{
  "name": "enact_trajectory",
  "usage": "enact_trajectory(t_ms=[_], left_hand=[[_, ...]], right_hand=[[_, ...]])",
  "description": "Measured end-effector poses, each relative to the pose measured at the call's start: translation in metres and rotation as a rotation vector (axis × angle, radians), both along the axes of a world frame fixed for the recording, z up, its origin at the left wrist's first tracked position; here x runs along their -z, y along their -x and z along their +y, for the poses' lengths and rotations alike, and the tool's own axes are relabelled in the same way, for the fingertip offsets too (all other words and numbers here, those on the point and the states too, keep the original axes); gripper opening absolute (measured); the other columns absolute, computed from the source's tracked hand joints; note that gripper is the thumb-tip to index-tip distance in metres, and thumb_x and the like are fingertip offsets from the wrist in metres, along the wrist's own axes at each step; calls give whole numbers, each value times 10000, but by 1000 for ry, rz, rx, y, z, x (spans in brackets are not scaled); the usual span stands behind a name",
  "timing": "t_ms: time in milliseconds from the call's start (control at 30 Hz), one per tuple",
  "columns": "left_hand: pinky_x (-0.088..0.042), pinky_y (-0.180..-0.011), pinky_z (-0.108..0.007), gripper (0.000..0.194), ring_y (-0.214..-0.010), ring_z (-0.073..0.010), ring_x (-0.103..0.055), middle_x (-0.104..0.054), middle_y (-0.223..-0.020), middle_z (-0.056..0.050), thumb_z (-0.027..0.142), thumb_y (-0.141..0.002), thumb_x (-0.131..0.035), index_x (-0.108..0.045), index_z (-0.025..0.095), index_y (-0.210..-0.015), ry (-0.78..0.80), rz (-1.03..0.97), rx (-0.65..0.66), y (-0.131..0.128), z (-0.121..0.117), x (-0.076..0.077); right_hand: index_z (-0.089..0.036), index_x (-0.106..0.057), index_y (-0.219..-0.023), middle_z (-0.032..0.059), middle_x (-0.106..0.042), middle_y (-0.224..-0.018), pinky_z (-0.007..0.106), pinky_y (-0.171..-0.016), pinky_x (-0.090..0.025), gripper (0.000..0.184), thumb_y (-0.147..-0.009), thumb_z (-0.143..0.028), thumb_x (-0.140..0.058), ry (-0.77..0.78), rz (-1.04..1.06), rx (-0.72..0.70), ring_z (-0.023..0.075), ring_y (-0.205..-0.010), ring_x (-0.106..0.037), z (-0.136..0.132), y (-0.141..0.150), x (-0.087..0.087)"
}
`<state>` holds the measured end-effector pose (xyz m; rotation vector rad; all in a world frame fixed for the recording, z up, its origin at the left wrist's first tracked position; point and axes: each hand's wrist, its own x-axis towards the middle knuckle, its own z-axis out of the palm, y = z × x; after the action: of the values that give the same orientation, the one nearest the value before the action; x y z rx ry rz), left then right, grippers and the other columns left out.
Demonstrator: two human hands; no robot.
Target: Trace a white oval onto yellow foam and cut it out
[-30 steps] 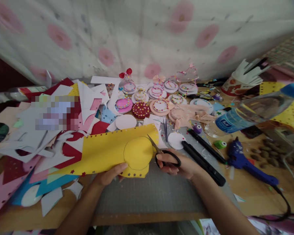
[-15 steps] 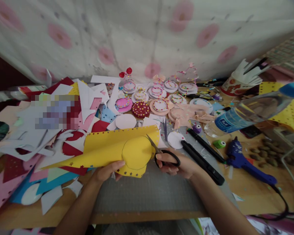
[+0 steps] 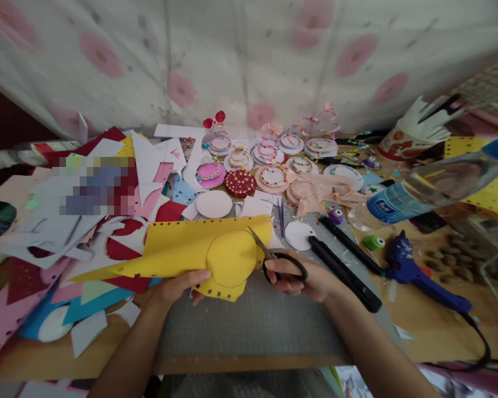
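"Pale cloth with pink flowers, a curtain (image 3: 216, 50) perhaps, hangs behind a wooden table (image 3: 431, 326). What's being handled?"

"A yellow sheet (image 3: 174, 249) with star shapes along its edges and a circle drawn near its right end. It's held up over the near part of a grey cutting mat (image 3: 253, 331), its left end reaching above the paper scraps."

"And the hands?"

"The left hand (image 3: 182, 284) pinches the sheet's lower edge, thumb on top beside the circle; the fingers underneath are mostly hidden. The right hand (image 3: 301, 279) is curled through the black handles of the scissors (image 3: 286, 267)."

"Are the blades touching the sheet?"

"One lies across it at the circle's upper right. I can't make out the other."

"What's close by?"

"Just beyond the scissors, a white disc (image 3: 299, 236), with tweezers (image 3: 281, 218) near it. To the right, a black cutter (image 3: 344, 276), then a blue glue gun (image 3: 423, 279)."

"Farther off?"

"A dark red disc (image 3: 240, 183) among beaded rings on round bases, a heap of paper scraps (image 3: 53, 235) at the left, and at the right a tilted-looking water bottle (image 3: 427, 190) before a paper cup (image 3: 402, 145)."
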<state>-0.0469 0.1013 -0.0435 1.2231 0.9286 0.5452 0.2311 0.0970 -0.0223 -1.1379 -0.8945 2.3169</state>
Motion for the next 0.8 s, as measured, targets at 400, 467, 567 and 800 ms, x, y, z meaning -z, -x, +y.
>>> enact_trajectory(t_ms=[400,467,567,800], left_hand=[[-316,-323,-204,467,-296,-87,-406,-500,-364,1,517,-759,-579,-549,155,-465,72,0,-3,1,3,-7],[-307,-319,-204,468,-294,-87,-400,-494,-359,1,513,-760,-579,-543,156,-459,73,-4,7,1,4,-8],[-307,-328,-209,496,-296,-90,-399,-467,-331,-4,516,-769,-567,-526,160,-427,72,-17,39,2,5,-8],[-290,-311,-222,503,-265,-92,-371,-439,-304,-5,525,-775,-564,-524,163,-428,76,-57,60,4,6,-5]], right_hand=[[-155,-528,-615,-103,-388,-398,157,-303,-107,484,-629,-581,-758,-11,-1,-10,-4,-313,-194,-1,1,0],[-163,-515,-605,-111,-378,-386,156,-291,-94,500,-605,-595,-767,4,-33,-7,-5,-304,-182,0,2,-1],[-166,-511,-600,-115,-368,-370,155,-286,-86,504,-590,-593,-778,4,-56,-6,-3,-301,-179,0,3,-2],[-148,-539,-628,-92,-395,-412,154,-311,-91,481,-652,-586,-739,4,69,-30,0,-337,-189,-3,0,-1]])
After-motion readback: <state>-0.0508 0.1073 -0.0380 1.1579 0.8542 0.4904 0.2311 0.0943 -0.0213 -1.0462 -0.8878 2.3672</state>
